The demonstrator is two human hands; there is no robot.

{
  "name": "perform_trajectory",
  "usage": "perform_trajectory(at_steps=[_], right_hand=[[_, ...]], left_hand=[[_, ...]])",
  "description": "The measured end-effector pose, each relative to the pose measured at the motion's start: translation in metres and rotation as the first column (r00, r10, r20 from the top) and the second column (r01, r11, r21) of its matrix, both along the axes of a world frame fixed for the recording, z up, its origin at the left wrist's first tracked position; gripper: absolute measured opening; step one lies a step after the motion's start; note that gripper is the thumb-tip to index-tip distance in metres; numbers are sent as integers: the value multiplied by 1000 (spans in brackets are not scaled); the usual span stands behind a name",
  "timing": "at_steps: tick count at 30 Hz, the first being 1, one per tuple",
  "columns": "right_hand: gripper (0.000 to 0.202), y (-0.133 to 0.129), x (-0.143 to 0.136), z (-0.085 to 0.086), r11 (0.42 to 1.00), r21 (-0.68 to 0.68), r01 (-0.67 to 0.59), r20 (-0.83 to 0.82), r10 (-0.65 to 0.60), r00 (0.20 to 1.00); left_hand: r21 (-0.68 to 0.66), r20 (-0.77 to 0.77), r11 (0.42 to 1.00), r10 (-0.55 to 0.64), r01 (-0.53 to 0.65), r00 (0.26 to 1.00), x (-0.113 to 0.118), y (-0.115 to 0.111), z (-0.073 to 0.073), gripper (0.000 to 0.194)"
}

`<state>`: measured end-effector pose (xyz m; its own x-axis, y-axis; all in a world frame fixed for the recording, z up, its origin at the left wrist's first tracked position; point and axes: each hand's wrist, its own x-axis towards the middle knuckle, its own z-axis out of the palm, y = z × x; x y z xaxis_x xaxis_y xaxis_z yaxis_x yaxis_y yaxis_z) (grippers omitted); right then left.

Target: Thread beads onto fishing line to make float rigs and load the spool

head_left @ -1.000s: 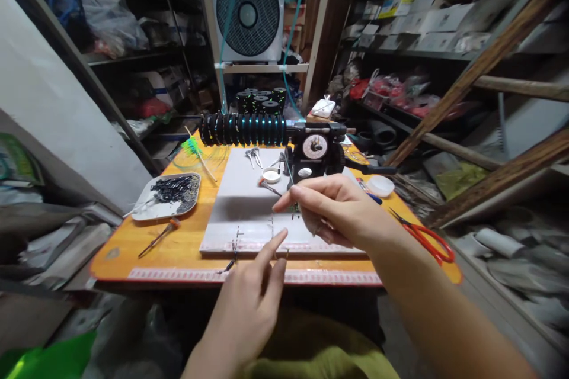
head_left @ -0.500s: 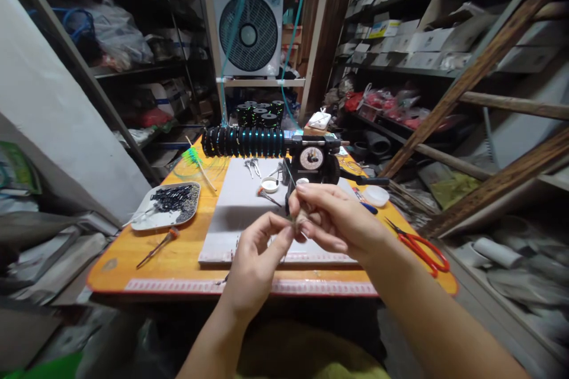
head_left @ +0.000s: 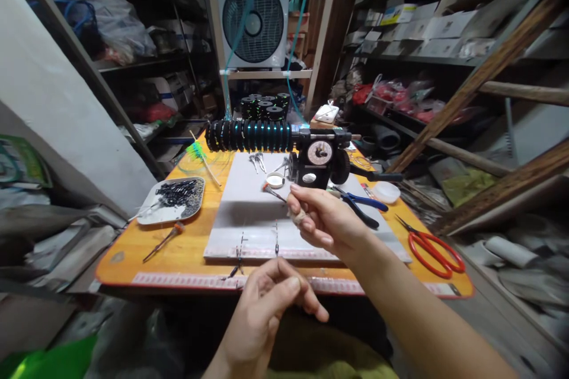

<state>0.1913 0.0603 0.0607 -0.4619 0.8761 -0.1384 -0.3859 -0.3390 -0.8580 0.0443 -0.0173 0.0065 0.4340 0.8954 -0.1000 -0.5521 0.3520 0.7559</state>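
My left hand (head_left: 275, 299) is low, in front of the table's near edge. Its thumb lies against the curled index finger, and anything pinched there is too small to make out. Just above its knuckles, a thin dark line with a small black fitting (head_left: 277, 247) lies on the white board (head_left: 249, 213); a similar one (head_left: 240, 260) hangs over the board's edge to the left. My right hand (head_left: 322, 213) is raised over the board with thumb and fingertips pinched together. Beige wrapping (head_left: 297, 216) covers one finger. Whatever it grips is hidden.
Behind the hands stands a black winding device (head_left: 315, 157) with a row of dark spools (head_left: 249, 136). Blue-handled pliers (head_left: 364, 201) and red scissors (head_left: 435, 254) lie right. A tray of small black parts (head_left: 171, 201) and an orange-tipped tool (head_left: 164, 241) are left.
My hands were together over the board. My left hand has dropped down toward me, away from the right, uncovering the small fittings; my right hand stays raised. The view has shifted slightly.
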Motion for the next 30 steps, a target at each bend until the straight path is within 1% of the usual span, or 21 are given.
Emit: perform_trajectory(at_steps=[4, 7, 11, 15, 19, 25, 28, 30], right_hand=[[32, 0, 3, 0, 1000, 5, 25, -3, -25, 1000], [33, 0, 4, -1, 1000, 12, 26, -4, -26, 1000], [34, 1, 4, -3, 999, 30, 23, 4, -23, 1000], [36, 1, 4, -5, 998, 57, 25, 29, -27, 999], [36, -1, 5, -6, 994, 103, 33, 72, -40, 997], [42, -12, 9, -13, 987, 161, -30, 227, -7, 974], [43, -16, 12, -15, 977, 207, -45, 336, -28, 942], [41, -17, 15, -14, 966, 259, -7, 400, -101, 911]], left_hand=[[-135, 66, 990, -41, 50, 997, 3, -14, -11, 23], [-175, 106, 980, -77, 95, 991, 1, -20, -19, 23], [-181, 145, 973, -118, 143, 982, -1, -21, -32, 19], [-117, 242, 977, -147, 180, 959, 0, -21, -44, 19], [-110, 245, 970, -183, 215, 952, -2, -21, -45, 20], [-114, 252, 977, -148, 182, 956, -4, -22, -47, 21], [-133, 173, 983, -103, 127, 980, -4, -22, -45, 21], [-155, 85, 985, -66, 79, 994, -3, -22, -41, 20]])
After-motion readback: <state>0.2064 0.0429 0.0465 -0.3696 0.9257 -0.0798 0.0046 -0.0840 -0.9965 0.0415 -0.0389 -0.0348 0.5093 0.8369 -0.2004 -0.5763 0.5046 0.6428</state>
